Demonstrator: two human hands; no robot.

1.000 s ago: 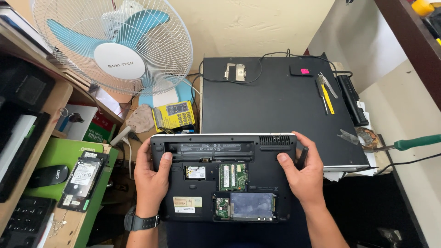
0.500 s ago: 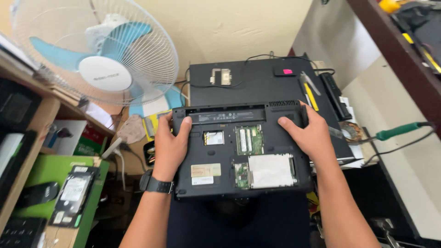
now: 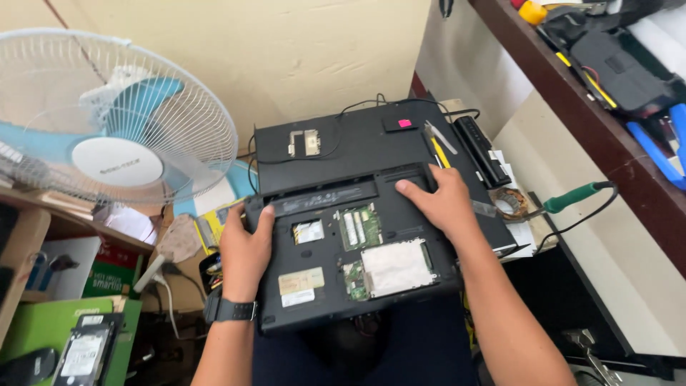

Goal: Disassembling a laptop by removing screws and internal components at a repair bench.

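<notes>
Holding an upturned laptop [image 3: 350,250] with both hands, I am keeping it propped over my lap at the near edge of the bench [image 3: 572,236], tilted a little so its far left corner sits lower. My left hand [image 3: 245,254] is gripping the laptop's left edge, thumb lying over the top face, fingers wrapped under out of sight. My right hand [image 3: 444,204] is pressing flat on the far right corner, fingers spread near the empty battery bay, resting rather than clenched. Holding it from both sides is keeping the opened underside level enough to see the memory sticks [image 3: 359,227] and the silver drive [image 3: 395,266].

Behind it a second black laptop [image 3: 343,146] is lying closed on the bench, carrying a small metal bracket [image 3: 304,142], a pink-tagged part [image 3: 402,124] and some hand tools [image 3: 437,146]. A long battery [image 3: 483,151] is lying at its right edge, and a green-handled soldering iron [image 3: 572,198] with its cord is crowding the right side. A fan [image 3: 107,129] is standing to the left.
</notes>
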